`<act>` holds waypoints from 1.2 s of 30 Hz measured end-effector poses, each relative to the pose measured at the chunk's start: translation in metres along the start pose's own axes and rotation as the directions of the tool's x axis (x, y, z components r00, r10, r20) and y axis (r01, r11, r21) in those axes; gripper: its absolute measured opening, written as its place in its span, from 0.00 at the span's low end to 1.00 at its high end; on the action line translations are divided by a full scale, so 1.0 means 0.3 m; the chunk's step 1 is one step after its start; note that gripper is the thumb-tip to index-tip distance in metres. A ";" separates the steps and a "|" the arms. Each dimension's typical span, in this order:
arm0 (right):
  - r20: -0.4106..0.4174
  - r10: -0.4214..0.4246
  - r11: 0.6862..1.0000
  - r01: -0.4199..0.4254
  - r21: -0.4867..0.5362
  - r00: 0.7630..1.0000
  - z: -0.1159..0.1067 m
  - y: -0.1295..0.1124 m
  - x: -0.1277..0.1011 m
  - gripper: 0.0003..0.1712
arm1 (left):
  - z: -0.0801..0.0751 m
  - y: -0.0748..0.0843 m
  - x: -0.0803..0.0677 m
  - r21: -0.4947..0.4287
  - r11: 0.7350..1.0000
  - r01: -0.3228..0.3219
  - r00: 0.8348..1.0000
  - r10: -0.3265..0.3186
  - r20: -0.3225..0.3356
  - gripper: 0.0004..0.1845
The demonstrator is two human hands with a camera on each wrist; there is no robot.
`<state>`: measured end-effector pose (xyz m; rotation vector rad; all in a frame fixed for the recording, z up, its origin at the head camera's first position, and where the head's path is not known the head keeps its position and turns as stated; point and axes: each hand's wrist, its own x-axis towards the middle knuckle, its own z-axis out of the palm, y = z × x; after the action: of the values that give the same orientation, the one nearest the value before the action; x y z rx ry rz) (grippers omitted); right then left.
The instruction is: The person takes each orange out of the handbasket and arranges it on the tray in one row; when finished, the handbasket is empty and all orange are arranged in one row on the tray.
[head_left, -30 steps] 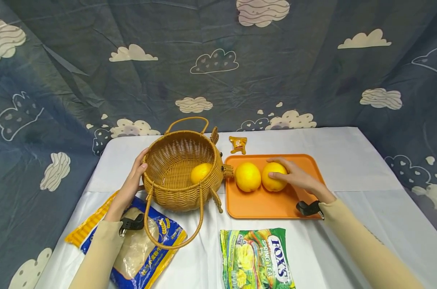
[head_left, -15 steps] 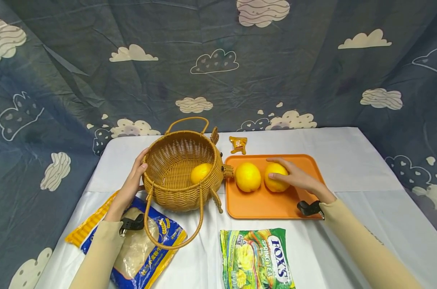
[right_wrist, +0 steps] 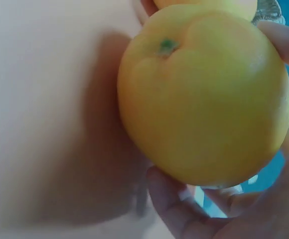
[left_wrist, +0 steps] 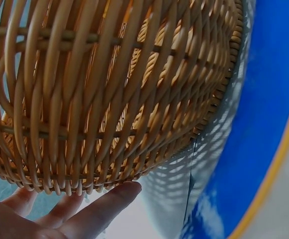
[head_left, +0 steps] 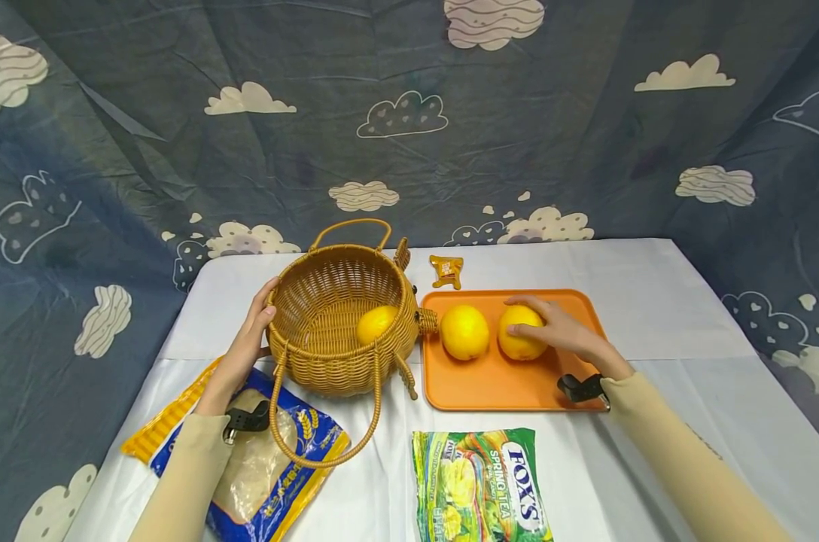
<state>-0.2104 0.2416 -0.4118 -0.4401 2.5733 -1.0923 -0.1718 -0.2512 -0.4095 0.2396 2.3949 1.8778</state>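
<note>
A: We start with the counter, draped in white cloth, with a dark backdrop of printed clouds behind it; on it we see the wicker basket at left of centre, and the orange tray just beside it on the right.

B: Nearer us we find two bags; the blue-and-yellow bag lies under the basket's lowered handle and our left forearm, and the green sweets bag (lettered FOX'S) lies in front of the tray.

A: Then the fruit; one orange sits inside the basket against its right wall; a second orange rests on the tray's left part, near the one we hold but apart from it.

B: The held orange is on the tray too; our right hand curls over it, fingers on top and thumb at the side; the right wrist view shows fingers wrapped under the fruit as well.

A: Our left hand lies flat against the basket's outer left wall, fingers straight, gripping nothing; the left wrist view shows them beside the weave.

B: Smallest is the little snack packet, behind the tray, apart from it.
</note>
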 end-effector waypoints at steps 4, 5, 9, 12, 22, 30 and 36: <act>-0.003 -0.029 0.999 0.029 0.013 1.000 0.016 -0.008 0.015 0.35 | -0.002 -0.001 -0.001 0.001 1.000 -0.002 1.000 0.002 0.001 0.30; -0.003 -0.037 0.999 0.037 0.016 0.999 0.018 -0.012 0.018 0.34 | -0.003 -0.002 -0.001 0.002 1.000 -0.002 1.000 0.002 0.001 0.30; 0.006 -0.052 0.998 0.052 0.022 0.999 0.019 -0.023 0.022 0.34 | -0.005 -0.004 -0.001 0.004 1.000 -0.002 1.000 0.002 -0.003 0.31; 0.010 -0.057 0.998 0.057 0.022 0.998 0.019 -0.021 0.023 0.34 | -0.006 -0.002 0.000 0.004 1.000 -0.004 1.000 0.004 -0.004 0.30; 0.026 -0.062 0.995 0.059 0.078 0.998 0.013 -0.022 0.031 0.36 | -0.008 0.000 0.001 0.010 1.000 -0.001 1.000 0.001 -0.003 0.31; 0.038 -0.108 0.976 0.098 0.193 0.993 -0.042 -0.116 0.081 0.32 | -0.008 -0.003 -0.001 0.014 1.000 0.004 1.000 -0.004 -0.004 0.30; 0.075 -0.235 0.945 0.209 0.253 0.969 -0.066 -0.256 0.173 0.30 | -0.005 -0.005 -0.001 0.012 1.000 -0.003 1.000 0.003 0.002 0.31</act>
<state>-0.2530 0.1830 -0.3508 -0.7176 2.3011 -1.4019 -0.1719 -0.2529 -0.4106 0.2462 2.4065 1.8646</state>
